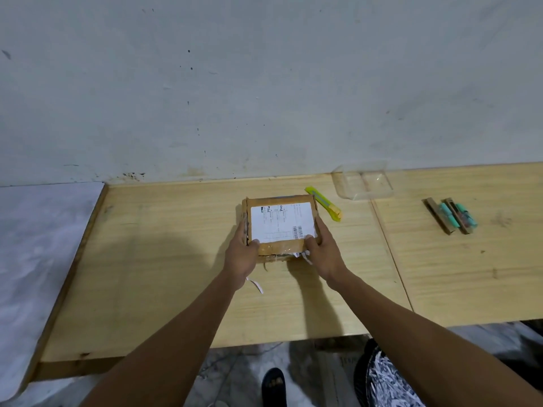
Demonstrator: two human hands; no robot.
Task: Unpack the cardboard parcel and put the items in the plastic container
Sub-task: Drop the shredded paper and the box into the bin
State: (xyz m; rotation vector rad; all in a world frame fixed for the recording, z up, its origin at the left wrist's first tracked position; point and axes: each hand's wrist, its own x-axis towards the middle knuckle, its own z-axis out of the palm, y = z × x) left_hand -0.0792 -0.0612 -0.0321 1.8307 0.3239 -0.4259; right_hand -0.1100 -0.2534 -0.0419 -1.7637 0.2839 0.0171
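- Parcel (280,227): sealed, label up, resting on table (176,259).
- Left hand (241,254) grips its left edge; right hand (322,251) grips its right edge.
- Plastic container (364,183) and yellow knife (323,203) lie beyond.

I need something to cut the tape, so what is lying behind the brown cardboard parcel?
A yellow utility knife lies behind the brown cardboard parcel, at its far right corner. The parcel covers part of its near side, and whether they touch cannot be told.

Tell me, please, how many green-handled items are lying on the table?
2: both green-handled items lie side by side at the table's right, apart from the parcel. Others may be inside it.
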